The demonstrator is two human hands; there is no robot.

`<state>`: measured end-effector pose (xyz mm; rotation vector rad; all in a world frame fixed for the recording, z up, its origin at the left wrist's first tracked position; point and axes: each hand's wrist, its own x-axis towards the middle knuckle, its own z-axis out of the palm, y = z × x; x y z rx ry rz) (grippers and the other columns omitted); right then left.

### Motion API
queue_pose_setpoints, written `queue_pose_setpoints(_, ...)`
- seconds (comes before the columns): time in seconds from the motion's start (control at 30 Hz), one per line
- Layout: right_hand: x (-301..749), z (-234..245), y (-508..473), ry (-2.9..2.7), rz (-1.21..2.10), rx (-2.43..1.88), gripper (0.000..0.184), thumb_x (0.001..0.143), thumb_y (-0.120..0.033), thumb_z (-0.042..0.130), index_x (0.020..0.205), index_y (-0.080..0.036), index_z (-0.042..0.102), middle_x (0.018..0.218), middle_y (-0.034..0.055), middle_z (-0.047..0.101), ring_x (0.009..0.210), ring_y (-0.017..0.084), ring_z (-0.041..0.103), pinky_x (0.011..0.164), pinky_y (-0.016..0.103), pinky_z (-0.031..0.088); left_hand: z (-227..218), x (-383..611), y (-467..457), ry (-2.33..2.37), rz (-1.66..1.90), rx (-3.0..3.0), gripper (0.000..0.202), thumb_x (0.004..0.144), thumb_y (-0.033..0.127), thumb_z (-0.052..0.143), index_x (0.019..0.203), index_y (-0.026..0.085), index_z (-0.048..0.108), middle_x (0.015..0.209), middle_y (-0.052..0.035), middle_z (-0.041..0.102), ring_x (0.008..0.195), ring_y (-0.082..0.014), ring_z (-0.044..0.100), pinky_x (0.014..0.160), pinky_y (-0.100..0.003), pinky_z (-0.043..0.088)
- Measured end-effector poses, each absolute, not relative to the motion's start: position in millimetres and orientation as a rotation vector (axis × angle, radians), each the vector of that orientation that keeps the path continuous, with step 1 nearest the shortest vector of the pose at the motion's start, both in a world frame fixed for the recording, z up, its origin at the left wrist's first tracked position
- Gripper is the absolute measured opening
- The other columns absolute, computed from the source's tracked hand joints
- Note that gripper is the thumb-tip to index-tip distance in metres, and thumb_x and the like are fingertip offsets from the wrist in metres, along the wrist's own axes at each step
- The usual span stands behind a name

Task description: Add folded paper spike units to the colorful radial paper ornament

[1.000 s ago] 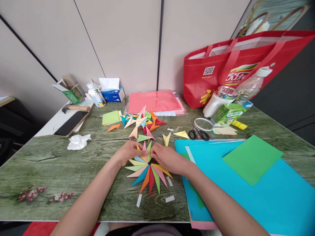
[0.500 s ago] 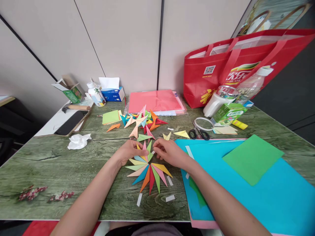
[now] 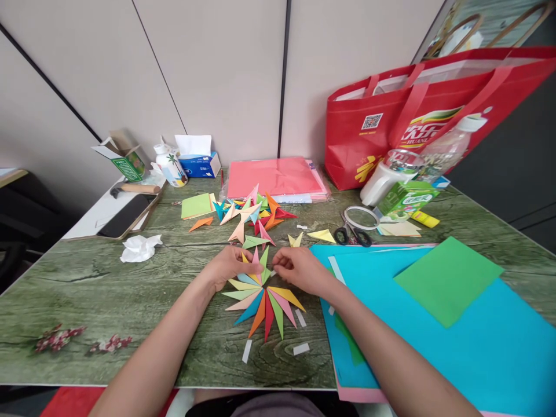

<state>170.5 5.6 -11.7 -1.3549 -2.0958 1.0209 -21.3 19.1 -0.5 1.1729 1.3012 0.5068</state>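
A star of folded paper points in many colours (image 3: 266, 315) lies on the table in front of me, fanned around a small central hole. My left hand (image 3: 230, 267) is closed on its upper left part, the thumb pressing near the pink and light green points (image 3: 264, 267). Just right of the green point, my right hand (image 3: 299, 267) pinches a small white strip (image 3: 273, 273), largely covered by the fingertips. Two more white strips (image 3: 300, 348) (image 3: 247, 351) lie below the star, and another white strip (image 3: 300, 318) rests at its right.
Behind the star is a pile of folded paper pieces (image 3: 249, 213). Blue sheets (image 3: 369, 289) with a green square (image 3: 449, 281) cover the right side. Scissors (image 3: 353, 231), a tape roll (image 3: 361, 217), a green carton (image 3: 407, 200) and a red bag (image 3: 351, 139) stand or lie beyond.
Both hands stay almost in place at the star. The right fingers have shifted very slightly at the white strip; the whole view has moved a little.
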Motion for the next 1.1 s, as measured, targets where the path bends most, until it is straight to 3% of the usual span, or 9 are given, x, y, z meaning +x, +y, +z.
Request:
queue_pose_setpoints(0.23, 181.3, -2.7, 14.9, -1.957, 0.466, -1.561, 0.017, 0.083, -0.026, 0.047, 0.071, -0.017, 0.056, 0.068, 0.0037, 0.057, 0.068, 0.016, 0.053, 0.059, 0.024, 0.035, -0.9, -21.7, 19.8, 1.310, 0.493, 1.216, 0.037, 0.043, 0.040, 0.078, 0.056, 0.011, 0.060, 0.047, 0.0019, 0.052, 0.039, -0.0051, 0.036, 0.039, -0.019, 0.020)
queue_pose_setpoints(0.43, 181.3, -2.3, 14.9, -1.883, 0.526, -1.708, 0.036, 0.088, -0.040, 0.038, 0.063, -0.019, 0.054, 0.054, 0.0017, 0.058, 0.053, 0.015, 0.053, 0.052, 0.024, 0.031, -1.6, -22.4, 19.8, 1.296, 0.495, 1.234, 0.033, 0.047, 0.039, 0.077, 0.057, 0.012, 0.060, 0.045, 0.0029, 0.051, 0.039, -0.0048, 0.035, 0.039, -0.020, 0.019)
queue_pose_setpoints(0.57, 182.4, -6.6, 29.0, -1.906, 0.378, -1.744, 0.011, 0.081, -0.026, 0.050, 0.081, -0.019, 0.059, 0.078, 0.0038, 0.064, 0.067, 0.017, 0.058, 0.059, 0.025, 0.036, 0.2, -22.6, 19.0, 1.293, 0.483, 1.236, 0.030, 0.049, 0.037, 0.077, 0.056, 0.013, 0.060, 0.044, 0.0040, 0.049, 0.037, -0.0040, 0.033, 0.037, -0.019, 0.019)
queue_pose_setpoints(0.7, 180.7, -4.7, 58.9, -2.000, 0.202, -1.837, 0.022, 0.078, -0.014, 0.049, 0.099, -0.017, 0.058, 0.102, 0.0094, 0.059, 0.081, 0.019, 0.059, 0.070, 0.028, 0.039, 0.3, -22.9, 19.2, 1.307, 0.472, 1.240, 0.033, 0.048, 0.040, 0.077, 0.058, 0.013, 0.061, 0.044, 0.0039, 0.049, 0.036, -0.0048, 0.036, 0.036, -0.019, 0.023)
queue_pose_setpoints(0.83, 173.8, -1.1, 85.0, -2.186, 0.091, -1.920, 0.025, 0.080, -0.019, 0.051, 0.104, -0.016, 0.057, 0.103, 0.0123, 0.060, 0.092, 0.024, 0.056, 0.072, 0.030, 0.041, -1.7, -24.1, 20.4, 1.326, 0.444, 1.242, 0.036, 0.046, 0.042, 0.077, 0.059, 0.012, 0.061, 0.046, 0.0031, 0.050, 0.036, -0.0049, 0.037, 0.035, -0.018, 0.025)
queue_pose_setpoints(1.0, 175.2, -2.9, 97.2, -2.227, 0.070, -1.928, 0.017, 0.082, -0.017, 0.047, 0.090, -0.014, 0.063, 0.095, 0.0160, 0.062, 0.099, 0.029, 0.052, 0.074, 0.034, 0.040, -3.4, -26.1, 21.7, 1.290, 0.441, 1.264, 0.037, 0.048, 0.043, 0.076, 0.061, 0.012, 0.062, 0.047, 0.0029, 0.050, 0.037, -0.0046, 0.036, 0.035, -0.018, 0.025)
queue_pose_setpoints(1.1, 186.9, -0.2, 98.4, -2.184, 0.050, -1.952, 0.020, 0.081, -0.017, 0.048, 0.094, -0.012, 0.062, 0.098, 0.0180, 0.061, 0.094, 0.028, 0.056, 0.074, 0.034, 0.041, -2.3, -25.8, 21.5, 1.284, 0.434, 1.264, 0.036, 0.046, 0.041, 0.077, 0.059, 0.012, 0.060, 0.044, 0.0040, 0.047, 0.037, -0.0046, 0.035, 0.035, -0.018, 0.024)
